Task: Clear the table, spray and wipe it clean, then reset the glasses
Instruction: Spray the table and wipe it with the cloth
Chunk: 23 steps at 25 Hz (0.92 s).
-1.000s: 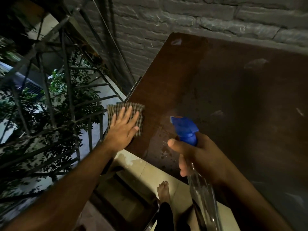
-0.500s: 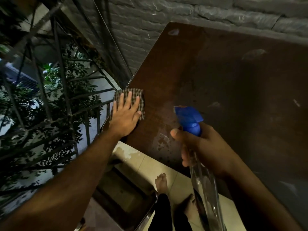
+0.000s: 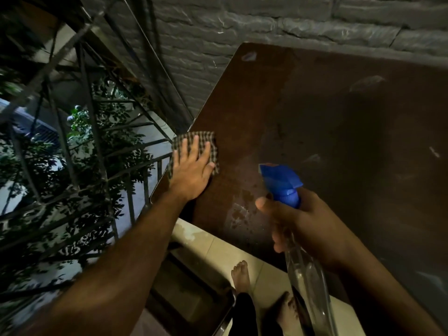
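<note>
A dark brown table [image 3: 327, 132] fills the right of the view, with wet droplets near its front edge. My left hand [image 3: 191, 166] lies flat with straight fingers on a checked cloth [image 3: 206, 139] at the table's left edge. My right hand [image 3: 300, 226] grips a clear spray bottle [image 3: 308, 282] with a blue nozzle [image 3: 281, 183], held over the table's front edge and pointing away to the left. No glasses are in view.
A grey brick wall [image 3: 242, 25] runs behind the table. A dark metal railing [image 3: 80, 117] with foliage behind it stands to the left. Below are pale floor tiles [image 3: 218, 248] and my bare feet [image 3: 240, 275].
My left hand has slid the cloth a little further along the table's left edge. The right hand holds the bottle in much the same pose.
</note>
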Available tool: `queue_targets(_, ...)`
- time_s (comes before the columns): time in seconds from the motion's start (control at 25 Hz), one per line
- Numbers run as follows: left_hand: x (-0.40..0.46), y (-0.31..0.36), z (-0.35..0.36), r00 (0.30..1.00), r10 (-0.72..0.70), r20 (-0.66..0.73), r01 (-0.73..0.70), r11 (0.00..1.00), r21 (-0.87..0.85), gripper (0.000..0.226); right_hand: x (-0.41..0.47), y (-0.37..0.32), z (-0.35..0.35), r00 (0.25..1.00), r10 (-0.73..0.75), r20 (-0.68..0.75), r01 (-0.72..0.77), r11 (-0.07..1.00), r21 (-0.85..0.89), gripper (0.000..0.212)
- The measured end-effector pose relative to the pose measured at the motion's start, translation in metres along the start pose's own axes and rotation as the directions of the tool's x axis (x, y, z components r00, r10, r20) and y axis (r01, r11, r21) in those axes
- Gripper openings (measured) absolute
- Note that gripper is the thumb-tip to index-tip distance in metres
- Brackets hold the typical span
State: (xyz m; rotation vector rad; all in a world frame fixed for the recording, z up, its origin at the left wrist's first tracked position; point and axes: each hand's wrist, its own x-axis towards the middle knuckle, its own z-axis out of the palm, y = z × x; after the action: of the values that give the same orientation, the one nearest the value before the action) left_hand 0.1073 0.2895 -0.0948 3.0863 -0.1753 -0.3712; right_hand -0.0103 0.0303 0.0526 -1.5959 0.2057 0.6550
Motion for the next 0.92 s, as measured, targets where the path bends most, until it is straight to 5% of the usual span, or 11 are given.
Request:
queue_targets(0.16, -0.091, 0.007, 0.009, 0.928, 0.367, 0.063, -0.365, 0.930, -0.039, 0.061, -0.005, 0.001, -0.010, 0.996, 0.080, 0.039, -0.083, 0.993, 0.083, 0.043)
queue_targets(0.4, 0.039, 0.031, -0.011, 0.999, -0.042, 0.033, 0.043, 0.999, -0.022, 0.059, 0.008, -0.004, -0.028, 0.991, 0.129, 0.028, -0.131, 0.984, 0.122, 0.044)
queue_targets(0.64, -0.039, 0.074, -0.009, 0.902, 0.418, 0.107, -0.423, 0.906, 0.023, 0.059, 0.012, -0.015, -0.047, 0.988, 0.151, -0.019, -0.147, 0.981, 0.126, 0.023)
queue_targets(0.84, 0.042, 0.042, -0.012, 0.998, 0.063, 0.023, -0.063, 0.998, 0.006, 0.062, 0.019, -0.019, -0.066, 0.986, 0.159, -0.043, -0.151, 0.977, 0.153, 0.025)
queue_targets(0.92, 0.068, 0.059, -0.021, 0.994, 0.083, 0.070, -0.085, 0.996, 0.040, 0.062, 0.028, -0.018, -0.067, 0.986, 0.155, -0.056, -0.145, 0.978, 0.148, 0.027)
